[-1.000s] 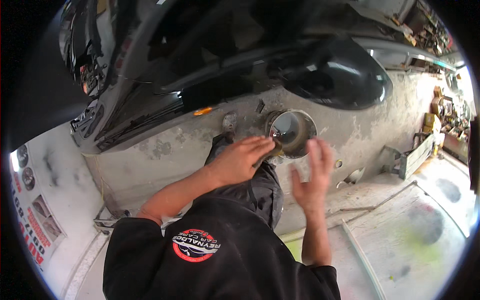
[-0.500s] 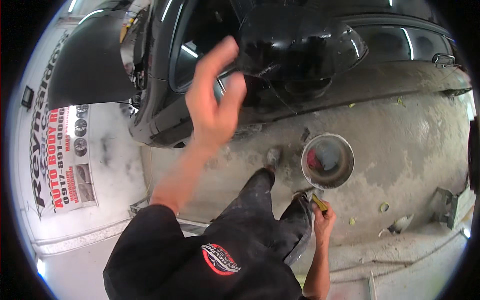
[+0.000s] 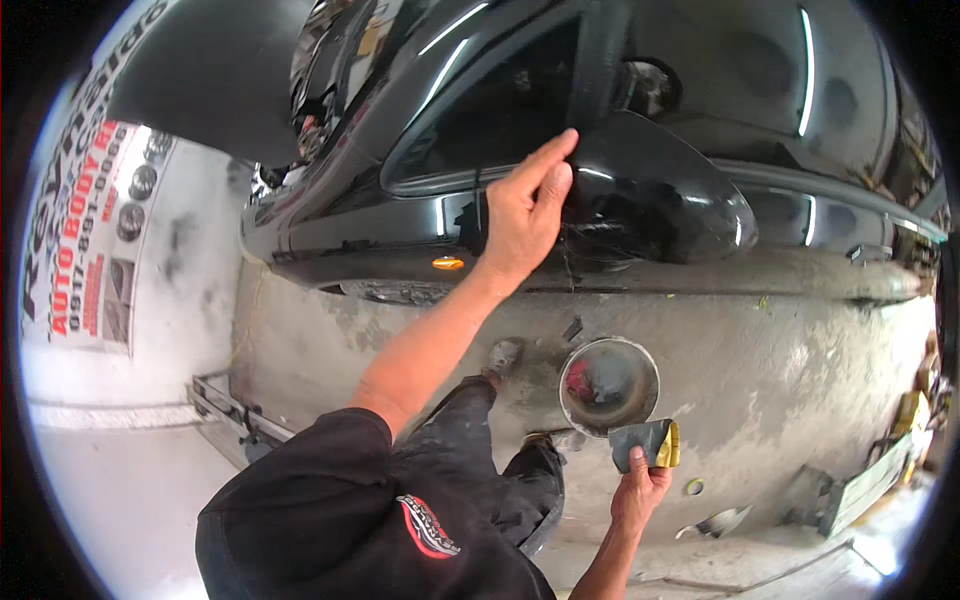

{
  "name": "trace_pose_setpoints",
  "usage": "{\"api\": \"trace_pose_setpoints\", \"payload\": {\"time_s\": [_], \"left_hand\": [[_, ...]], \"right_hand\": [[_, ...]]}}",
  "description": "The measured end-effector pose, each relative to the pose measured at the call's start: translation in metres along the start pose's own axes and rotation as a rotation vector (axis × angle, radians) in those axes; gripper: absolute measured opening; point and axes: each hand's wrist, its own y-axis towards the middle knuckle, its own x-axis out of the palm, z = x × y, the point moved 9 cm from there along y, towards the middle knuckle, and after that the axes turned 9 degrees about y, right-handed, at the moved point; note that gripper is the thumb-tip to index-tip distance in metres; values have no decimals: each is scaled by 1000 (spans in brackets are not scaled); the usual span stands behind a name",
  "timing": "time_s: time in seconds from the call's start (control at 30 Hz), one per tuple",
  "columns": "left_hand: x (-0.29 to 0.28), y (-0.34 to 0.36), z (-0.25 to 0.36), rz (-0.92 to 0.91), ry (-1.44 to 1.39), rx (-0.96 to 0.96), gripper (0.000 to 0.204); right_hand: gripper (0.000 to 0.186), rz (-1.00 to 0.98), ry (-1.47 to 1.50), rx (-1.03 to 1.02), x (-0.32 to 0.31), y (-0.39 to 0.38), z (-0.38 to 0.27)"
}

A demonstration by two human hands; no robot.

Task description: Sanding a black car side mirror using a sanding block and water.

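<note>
My left hand (image 3: 522, 222) is raised with its fingers stretched out, at the front edge of the black side mirror housing (image 3: 655, 190) of a car. Whether the fingertips touch the housing or hover over it, I cannot tell. Lower down, my right hand (image 3: 641, 490) pinches a folded piece of sandpaper (image 3: 638, 445), dark grey on one face and yellow on the other. The thumb lies on the grey face. Just beyond the sandpaper stands a round bucket (image 3: 655, 378) of cloudy water with something red in it.
The black car's side (image 3: 360, 235) stretches across in front of me, with a small orange side lamp (image 3: 448, 263). A tape roll (image 3: 695, 487) and a grey scrap (image 3: 718, 522) lie on the concrete floor (image 3: 740, 370). A metal frame (image 3: 868, 490) stands at right.
My view has shifted, showing more of the car door and window. My right hand has come up, and the sandpaper now faces me broadly. My left hand's fingers have drawn closer together near the mirror.
</note>
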Motion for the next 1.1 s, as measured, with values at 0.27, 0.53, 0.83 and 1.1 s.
{"api": "trace_pose_setpoints", "payload": {"time_s": [0.27,0.53,0.83,1.1], "left_hand": [[-37,-43,-44,94,-161,-186,38],[-61,-50,-76,89,-371,-371,33],[-76,13,-106,-258,-431,-264,45],[-61,28,-126,-237,-447,-123,54]], "right_hand": [[35,-371,-426,-179,129,10,-80],[27,-719,-865,-508,330,-12,-123],[44,-1045,-1919,-1061,530,-18,-108],[37,-1129,-2082,-1028,584,19,-90]]}}
